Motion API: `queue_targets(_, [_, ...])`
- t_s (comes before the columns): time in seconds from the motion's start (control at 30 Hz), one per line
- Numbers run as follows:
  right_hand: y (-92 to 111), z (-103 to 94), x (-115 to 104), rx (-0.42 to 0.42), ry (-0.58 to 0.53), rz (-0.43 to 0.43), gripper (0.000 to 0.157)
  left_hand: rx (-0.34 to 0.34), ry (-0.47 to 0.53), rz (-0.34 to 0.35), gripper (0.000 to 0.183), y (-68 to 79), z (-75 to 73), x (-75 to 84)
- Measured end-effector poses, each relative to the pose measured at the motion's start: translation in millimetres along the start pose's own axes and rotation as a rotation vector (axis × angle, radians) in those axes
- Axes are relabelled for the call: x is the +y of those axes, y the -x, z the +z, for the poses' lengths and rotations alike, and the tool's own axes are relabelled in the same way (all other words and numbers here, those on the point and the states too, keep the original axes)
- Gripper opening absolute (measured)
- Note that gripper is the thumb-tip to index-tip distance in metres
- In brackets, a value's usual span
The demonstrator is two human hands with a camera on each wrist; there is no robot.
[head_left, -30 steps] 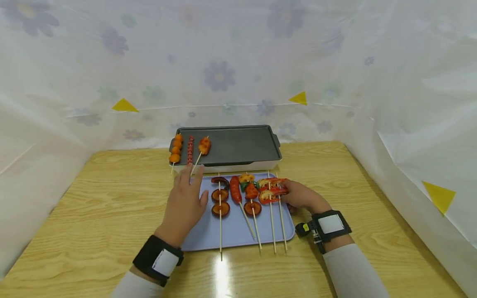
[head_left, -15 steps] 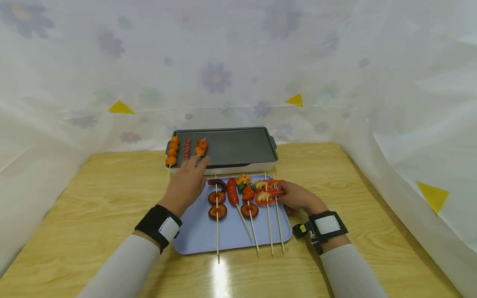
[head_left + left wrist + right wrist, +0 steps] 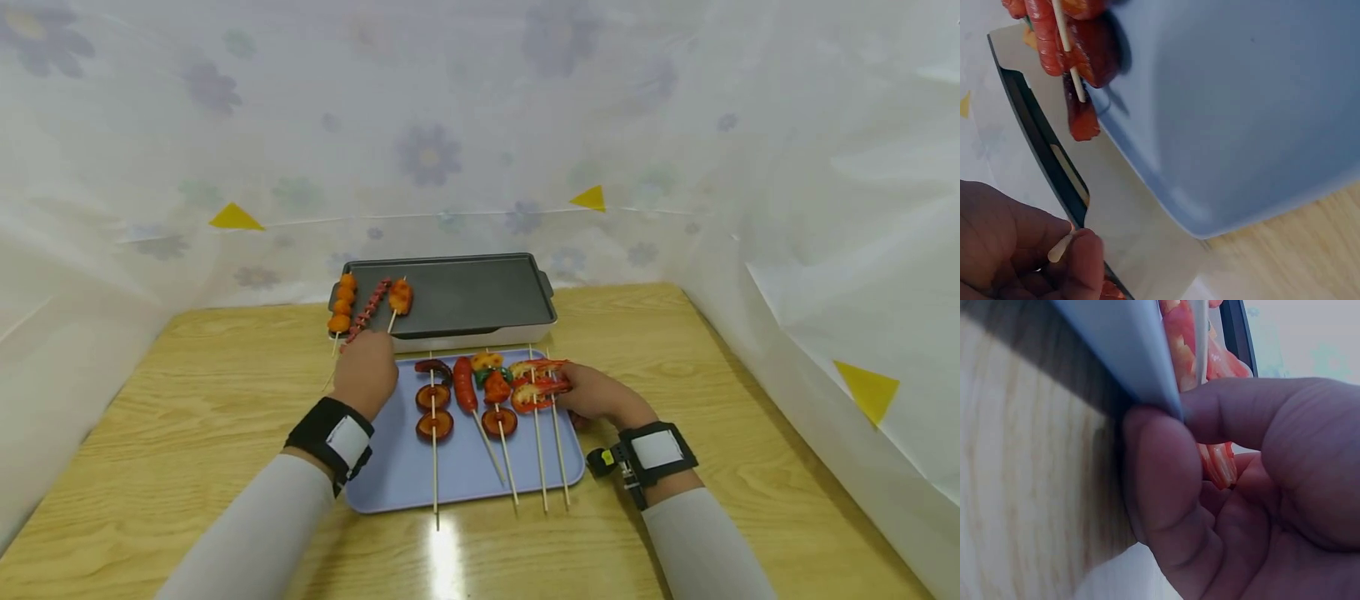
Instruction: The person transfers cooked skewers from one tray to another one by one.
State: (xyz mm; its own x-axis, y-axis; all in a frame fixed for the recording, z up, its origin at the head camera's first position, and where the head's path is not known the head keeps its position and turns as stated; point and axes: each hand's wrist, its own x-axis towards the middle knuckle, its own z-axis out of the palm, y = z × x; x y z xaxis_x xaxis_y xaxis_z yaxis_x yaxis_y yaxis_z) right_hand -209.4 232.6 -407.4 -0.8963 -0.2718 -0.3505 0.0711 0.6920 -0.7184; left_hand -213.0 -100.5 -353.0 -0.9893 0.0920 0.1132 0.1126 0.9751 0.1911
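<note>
My left hand (image 3: 366, 373) is at the griddle's front edge, thumb and finger pinching a wooden stick (image 3: 1060, 248). It appears to belong to the skewer with one browned orange piece (image 3: 401, 297). A skewer of small red pieces (image 3: 367, 311) lies slanted beside it, its stick passing left of the hand. Orange balls on a skewer (image 3: 342, 305) lie at the griddle's far left. With thumb and fingers, my right hand (image 3: 600, 392) grips the right rim of the lilac tray (image 3: 397, 492), next to the shrimp skewers (image 3: 534, 393).
A dark flat griddle (image 3: 472, 292) stands behind the tray. The tray also bears a sausage skewer (image 3: 465, 385), a mushroom slice skewer (image 3: 433, 425) and a mixed skewer (image 3: 497, 387). Everything stands on a wood-grain table (image 3: 187, 417), with pale flowered sheeting (image 3: 427, 158) around it.
My left hand has moved from spread fingers over the griddle's front to a pinch on a stick. The red skewer's near end has swung left. The right hand stays on the tray rim.
</note>
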Motion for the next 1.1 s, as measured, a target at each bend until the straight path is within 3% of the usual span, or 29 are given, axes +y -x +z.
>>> queue_targets(0.23, [1,-0.1,1,0.009,-0.011,-0.006,0.030,-0.007,0.093,-0.029,0.014,-9.3,-4.1,-6.5])
queue_targets(0.47, [1,0.3,2,0.010,-0.004,0.002,0.032,-0.117,0.107,-0.058,0.019,-15.7,-11.8,-3.2])
queue_targets(0.77, [0,1.6,0,0.010,0.005,0.013,0.040,-0.141,0.155,-0.075,0.039,-14.5,1.3,-2.0])
queue_targets(1.1, [-1,0.6,1,0.012,0.014,0.014,0.039,-0.155,0.349,-0.086,0.028,-10.9,9.3,-11.6])
